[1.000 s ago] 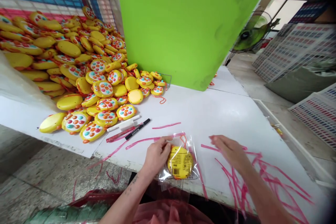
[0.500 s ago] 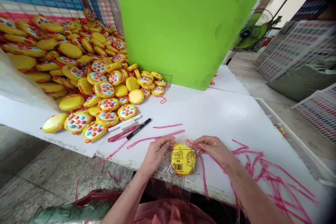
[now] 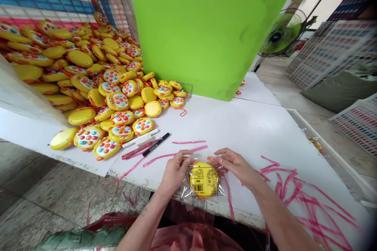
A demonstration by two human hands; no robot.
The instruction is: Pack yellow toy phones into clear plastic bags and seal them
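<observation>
Your left hand [image 3: 176, 169] is pinching the upper left edge of a clear bag [image 3: 223, 190], thumb against curled fingers. Your right hand [image 3: 238, 167] is hovering at the bag's upper right corner, thumb and forefinger parted; whether it is gripping the film, you cannot tell from here. The crinkly, shiny plastic is enclosing a smooth, rounded yellow toy [image 3: 204, 178], printed side up, at the table's [image 3: 250, 121] near edge. Thin, flat pink strips [image 3: 313, 204] are lying tangled to the right, and glossy oval toys [image 3: 118, 101] are heaping up at left.
</observation>
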